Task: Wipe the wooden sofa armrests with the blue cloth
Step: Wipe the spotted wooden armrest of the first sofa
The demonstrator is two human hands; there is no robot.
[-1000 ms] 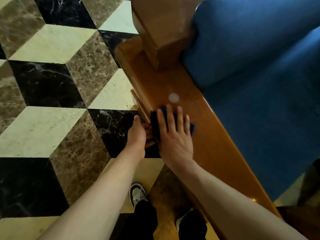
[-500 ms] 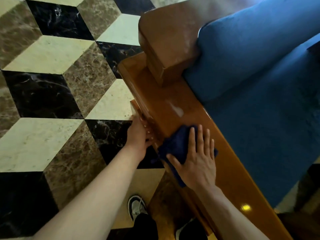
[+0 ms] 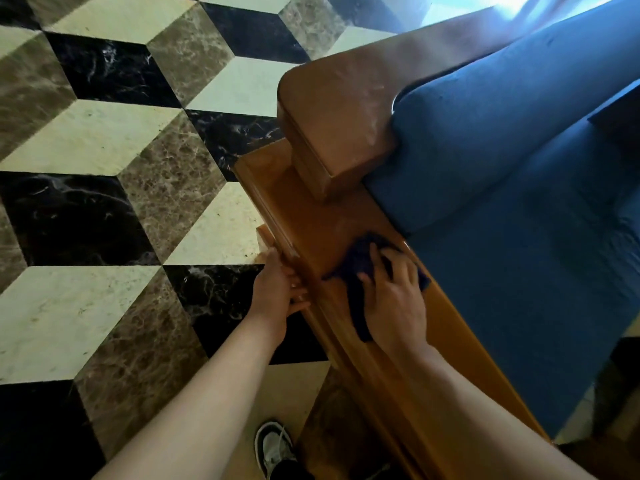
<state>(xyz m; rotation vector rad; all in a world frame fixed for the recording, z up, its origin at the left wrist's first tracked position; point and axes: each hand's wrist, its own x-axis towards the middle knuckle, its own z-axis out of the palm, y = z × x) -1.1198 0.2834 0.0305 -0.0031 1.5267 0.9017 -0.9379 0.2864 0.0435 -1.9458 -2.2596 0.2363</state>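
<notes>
the right hand [image 3: 398, 299] presses the blue cloth [image 3: 360, 268] on the armrest [image 3: 346, 220] with curled fingers, the left hand [image 3: 277, 289] grips its outer edge; bunched cloth may skip patches.

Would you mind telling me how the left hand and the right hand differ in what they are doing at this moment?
The right hand lies on top of the armrest, its fingers on the blue cloth; the left hand holds no cloth. The left hand rests at the armrest's outer, floor-side edge, the right nearer the blue cushion. Both touch the same armrest.
</notes>
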